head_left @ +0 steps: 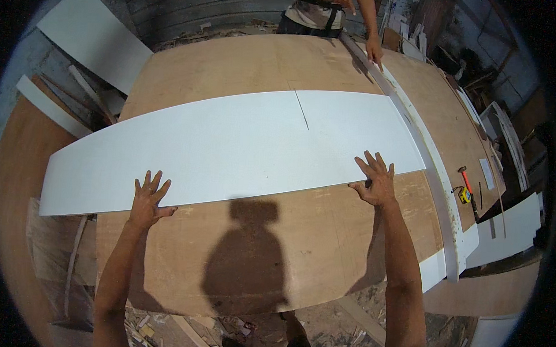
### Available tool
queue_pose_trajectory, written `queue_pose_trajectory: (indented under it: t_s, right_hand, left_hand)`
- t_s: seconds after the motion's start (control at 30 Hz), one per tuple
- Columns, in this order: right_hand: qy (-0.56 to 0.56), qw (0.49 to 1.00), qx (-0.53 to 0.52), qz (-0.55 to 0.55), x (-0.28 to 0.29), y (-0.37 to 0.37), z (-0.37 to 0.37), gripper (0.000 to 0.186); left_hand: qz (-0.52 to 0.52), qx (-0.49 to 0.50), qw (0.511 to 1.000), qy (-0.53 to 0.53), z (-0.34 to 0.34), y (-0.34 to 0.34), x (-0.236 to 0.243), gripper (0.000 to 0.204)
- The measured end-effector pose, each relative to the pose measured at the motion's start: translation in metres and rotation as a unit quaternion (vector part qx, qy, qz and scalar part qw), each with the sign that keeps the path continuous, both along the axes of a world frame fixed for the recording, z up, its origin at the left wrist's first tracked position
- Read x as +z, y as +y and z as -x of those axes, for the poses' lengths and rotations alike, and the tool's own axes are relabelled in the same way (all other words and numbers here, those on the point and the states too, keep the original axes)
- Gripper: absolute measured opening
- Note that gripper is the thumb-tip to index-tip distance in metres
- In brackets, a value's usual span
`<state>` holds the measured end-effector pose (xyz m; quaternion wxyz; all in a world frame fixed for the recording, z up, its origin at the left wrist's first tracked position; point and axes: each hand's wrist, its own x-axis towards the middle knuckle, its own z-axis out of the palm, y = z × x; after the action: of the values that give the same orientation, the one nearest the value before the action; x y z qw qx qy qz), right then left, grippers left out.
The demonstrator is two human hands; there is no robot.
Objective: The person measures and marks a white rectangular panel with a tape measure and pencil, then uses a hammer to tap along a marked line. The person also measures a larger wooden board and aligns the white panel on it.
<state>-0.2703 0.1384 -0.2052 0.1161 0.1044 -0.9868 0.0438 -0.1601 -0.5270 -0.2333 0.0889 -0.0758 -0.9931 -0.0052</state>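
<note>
A long white board [230,144] lies flat across a plywood tabletop [325,236], its left end jutting past the table's edge. A dark line, maybe a cut or a pencil mark, runs inward from its far edge. My left hand [147,201] rests with spread fingers on the near edge, left of the middle. Farther right, my right hand [374,182] presses on the same edge, fingers also spread. The board's right end meets, or nearly meets, a long pale straight rail [429,148] that crosses the table from far to near.
Across the table a person's hand [374,51] touches the rail's far end. Right of the rail lie a hammer [467,186] with a red part and a yellow tape measure [464,195]. Another white panel [99,36] leans at the far left. Wood scraps [193,329] litter the floor.
</note>
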Motion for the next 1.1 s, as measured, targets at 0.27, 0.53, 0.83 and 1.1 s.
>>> queue_pose_trajectory:
  t_s: [0.27,0.53,0.83,1.1]
  right_hand:
    - [-0.001,1.0,0.005,0.011,0.002,-0.001,0.003,0.097]
    - [-0.011,1.0,-0.007,0.0,-0.005,-0.002,0.007,0.097]
    - [-0.03,0.999,0.011,0.02,0.0,0.004,0.009,0.093]
    - [-0.017,0.993,0.018,-0.112,-0.005,0.009,0.013,0.083]
  left_hand:
    - [-0.006,-0.011,1.0,0.012,0.003,0.001,0.003,0.1]
    - [0.008,-0.019,1.0,0.019,0.007,-0.004,-0.008,0.099]
    - [0.011,-0.022,1.0,0.013,0.014,-0.012,-0.017,0.105]
    - [0.068,-0.031,0.997,0.018,0.018,-0.015,-0.017,0.103]
